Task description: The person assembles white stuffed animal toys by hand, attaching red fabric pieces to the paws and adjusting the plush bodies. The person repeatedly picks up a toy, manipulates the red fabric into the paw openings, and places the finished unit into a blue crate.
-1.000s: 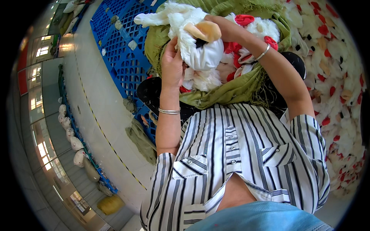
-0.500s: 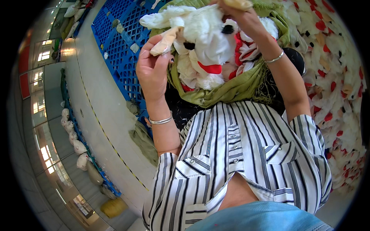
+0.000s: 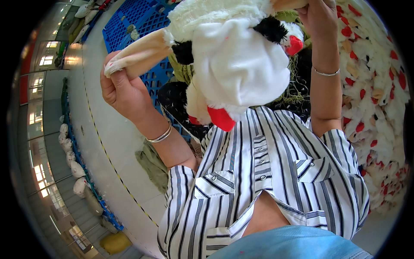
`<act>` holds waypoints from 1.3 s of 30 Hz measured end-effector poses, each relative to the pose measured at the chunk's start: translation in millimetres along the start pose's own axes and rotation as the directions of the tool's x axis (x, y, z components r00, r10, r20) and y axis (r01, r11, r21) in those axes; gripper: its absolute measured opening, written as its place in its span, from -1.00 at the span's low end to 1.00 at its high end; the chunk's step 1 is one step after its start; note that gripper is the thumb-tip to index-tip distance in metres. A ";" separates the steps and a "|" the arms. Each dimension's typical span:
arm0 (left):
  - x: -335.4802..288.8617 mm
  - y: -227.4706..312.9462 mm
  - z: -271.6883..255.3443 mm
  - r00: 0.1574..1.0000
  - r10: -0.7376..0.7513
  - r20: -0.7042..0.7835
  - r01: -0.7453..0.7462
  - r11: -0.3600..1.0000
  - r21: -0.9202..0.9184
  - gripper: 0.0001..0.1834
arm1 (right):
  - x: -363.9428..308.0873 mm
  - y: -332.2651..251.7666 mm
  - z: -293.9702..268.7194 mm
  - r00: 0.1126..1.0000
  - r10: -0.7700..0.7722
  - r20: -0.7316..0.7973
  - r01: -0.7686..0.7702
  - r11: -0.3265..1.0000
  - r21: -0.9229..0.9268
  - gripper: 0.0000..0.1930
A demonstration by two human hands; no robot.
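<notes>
A limp white plush animal skin point(image 3: 241, 64) is stretched between my two hands, with black eye patches, beige-lined ears and a red tongue-like piece point(image 3: 221, 118) hanging at its lower end. My left hand point(image 3: 123, 84) pinches the tip of its left ear point(image 3: 144, 54), holding it out sideways. At the upper right my right hand point(image 3: 318, 17) grips the other ear point(image 3: 289, 4), partly cut off by the picture's top. The white face panel looks smooth and unfilled, and it covers much of my lap. Beyond it, more white and red plush point(image 3: 294, 39) lies on an olive cloth.
A large heap of white and red plush pieces point(image 3: 371, 95) spreads along the right. Blue plastic pallets point(image 3: 125, 26) lie at the far left beside the pale floor point(image 3: 99, 121). A green cloth point(image 3: 153, 162) rests on the floor, and white bundles point(image 3: 77, 169) line the left wall.
The plush skin has come up and nearer, now spread wide by its ears. My left hand has moved left and a little down, my right hand to the right.
</notes>
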State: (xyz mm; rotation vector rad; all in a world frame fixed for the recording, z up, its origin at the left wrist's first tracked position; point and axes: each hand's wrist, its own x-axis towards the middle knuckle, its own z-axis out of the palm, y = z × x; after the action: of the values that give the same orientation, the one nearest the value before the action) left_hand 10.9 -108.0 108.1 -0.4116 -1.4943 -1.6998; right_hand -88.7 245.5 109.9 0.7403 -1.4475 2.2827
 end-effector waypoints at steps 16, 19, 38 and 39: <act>-40.9 -99.8 -47.8 0.820 -0.567 0.075 0.455 0.726 0.515 -0.84 | -13.7 7.7 8.7 0.877 0.349 0.331 -0.214 0.900 -0.381 -0.88; -46.9 -91.6 -7.8 0.938 -0.321 0.129 0.198 0.805 0.559 -0.71 | -17.4 3.6 33.8 0.799 0.502 0.330 -0.387 0.850 -0.357 -0.88; -62.3 -100.8 62.5 0.513 -0.760 0.399 0.717 0.635 0.287 -0.63 | -7.0 35.1 11.2 0.903 0.424 0.071 -0.393 0.882 -0.260 -0.80; -64.2 -104.1 57.7 0.522 -0.800 0.297 0.802 0.579 0.150 -0.64 | -13.8 52.4 1.6 0.920 0.388 0.059 -0.355 0.886 -0.296 -0.78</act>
State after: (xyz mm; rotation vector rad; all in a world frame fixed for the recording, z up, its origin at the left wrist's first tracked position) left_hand -42.6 -35.0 7.5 0.0485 -2.1448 -2.4405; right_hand -105.2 221.7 64.1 0.5528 -2.0729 2.2492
